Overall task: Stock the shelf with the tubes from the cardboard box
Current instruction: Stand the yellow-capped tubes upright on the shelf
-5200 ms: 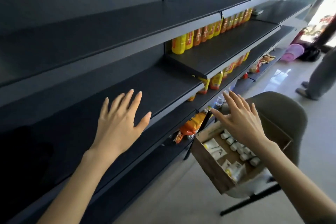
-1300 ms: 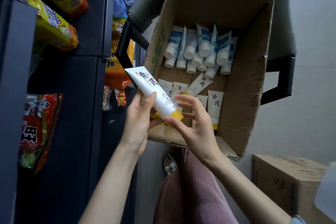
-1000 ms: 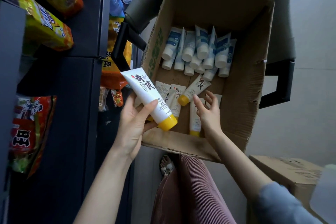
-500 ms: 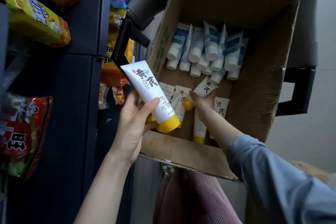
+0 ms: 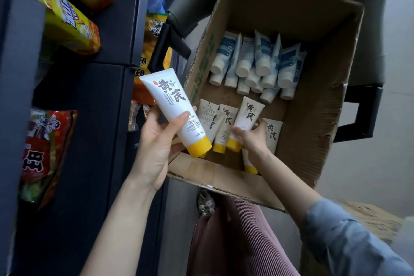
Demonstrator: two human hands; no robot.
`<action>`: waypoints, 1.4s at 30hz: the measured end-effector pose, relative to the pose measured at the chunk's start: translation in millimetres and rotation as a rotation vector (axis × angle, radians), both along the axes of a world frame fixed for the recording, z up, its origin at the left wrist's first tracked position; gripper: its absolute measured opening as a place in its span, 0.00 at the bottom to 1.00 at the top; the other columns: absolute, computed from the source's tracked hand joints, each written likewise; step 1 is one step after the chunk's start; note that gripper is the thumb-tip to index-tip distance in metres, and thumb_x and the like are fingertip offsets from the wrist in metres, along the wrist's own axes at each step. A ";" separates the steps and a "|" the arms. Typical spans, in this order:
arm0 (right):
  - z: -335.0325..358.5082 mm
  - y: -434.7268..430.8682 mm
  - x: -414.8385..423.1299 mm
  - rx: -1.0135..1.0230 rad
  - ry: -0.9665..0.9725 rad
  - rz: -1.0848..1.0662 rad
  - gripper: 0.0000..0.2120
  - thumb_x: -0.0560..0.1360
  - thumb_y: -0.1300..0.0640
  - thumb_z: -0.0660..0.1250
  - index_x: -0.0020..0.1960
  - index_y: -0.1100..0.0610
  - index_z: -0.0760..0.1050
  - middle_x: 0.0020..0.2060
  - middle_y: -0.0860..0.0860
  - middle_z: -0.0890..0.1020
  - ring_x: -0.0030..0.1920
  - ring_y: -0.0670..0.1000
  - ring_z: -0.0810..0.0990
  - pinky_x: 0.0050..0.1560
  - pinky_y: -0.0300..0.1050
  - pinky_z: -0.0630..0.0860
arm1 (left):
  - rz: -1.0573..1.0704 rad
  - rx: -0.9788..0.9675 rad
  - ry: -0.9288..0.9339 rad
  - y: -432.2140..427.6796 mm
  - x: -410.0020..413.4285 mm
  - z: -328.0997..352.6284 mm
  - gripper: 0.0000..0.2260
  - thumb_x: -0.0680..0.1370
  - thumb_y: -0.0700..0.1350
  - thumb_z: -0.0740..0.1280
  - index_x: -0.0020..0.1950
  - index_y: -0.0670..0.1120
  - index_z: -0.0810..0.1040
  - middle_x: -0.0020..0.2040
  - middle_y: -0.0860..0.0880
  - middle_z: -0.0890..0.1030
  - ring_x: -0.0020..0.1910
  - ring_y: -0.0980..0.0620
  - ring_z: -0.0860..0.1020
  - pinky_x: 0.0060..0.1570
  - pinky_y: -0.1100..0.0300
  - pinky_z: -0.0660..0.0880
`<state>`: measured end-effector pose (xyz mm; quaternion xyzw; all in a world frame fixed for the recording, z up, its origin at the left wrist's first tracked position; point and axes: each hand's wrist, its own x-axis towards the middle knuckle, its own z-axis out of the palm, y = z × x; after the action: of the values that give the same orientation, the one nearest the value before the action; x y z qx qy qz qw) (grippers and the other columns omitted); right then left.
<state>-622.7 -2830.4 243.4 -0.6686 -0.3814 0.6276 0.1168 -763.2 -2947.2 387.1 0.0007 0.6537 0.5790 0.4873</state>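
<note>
Yellow-capped tubes are being picked out of the cardboard box (image 5: 313,123).

The first tube (image 5: 172,105) is held up in the left hand (image 5: 156,141), with the thumb and fingers curled round it. The second tube (image 5: 247,119) is gripped by the right hand (image 5: 252,138) down inside the box. It looks like both are meant to be carried to the dark shelf (image 5: 89,107) together.

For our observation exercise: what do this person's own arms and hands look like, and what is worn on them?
Both hands, left hand and right hand, are bare: no gloves, rings or watch show. The left arm is uncovered as far as the frame shows. The right arm wears a creased blue-grey sleeve, ending partway up the forearm.
</note>
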 end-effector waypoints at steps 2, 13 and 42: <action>21.7 -5.9 3.1 -0.029 0.072 0.008 0.32 0.67 0.65 0.76 0.64 0.58 0.62 0.53 0.53 0.76 0.50 0.52 0.79 0.52 0.49 0.78 | 0.001 0.010 0.012 -7.3 3.0 9.3 0.21 0.72 0.47 0.68 0.65 0.51 0.72 0.58 0.47 0.82 0.49 0.52 0.82 0.42 0.56 0.80; 166.4 -51.1 14.8 0.100 0.417 0.312 0.28 0.67 0.62 0.76 0.58 0.44 0.65 0.51 0.49 0.82 0.50 0.47 0.83 0.46 0.44 0.81 | 0.097 0.105 0.130 -78.4 18.2 89.2 0.14 0.76 0.43 0.66 0.61 0.49 0.76 0.54 0.46 0.81 0.49 0.50 0.80 0.42 0.54 0.79; 446.9 -169.6 -42.2 0.154 0.977 1.322 0.27 0.65 0.56 0.73 0.61 0.51 0.67 0.52 0.53 0.83 0.50 0.53 0.83 0.43 0.48 0.81 | 0.610 0.239 0.671 -263.3 129.0 322.4 0.16 0.70 0.50 0.73 0.57 0.53 0.80 0.53 0.53 0.84 0.52 0.54 0.82 0.41 0.64 0.78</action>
<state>-664.9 -3000.0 690.4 0.0516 -0.6443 0.7590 -0.0783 -634.1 -3210.5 709.5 0.0519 0.6742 0.7348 0.0531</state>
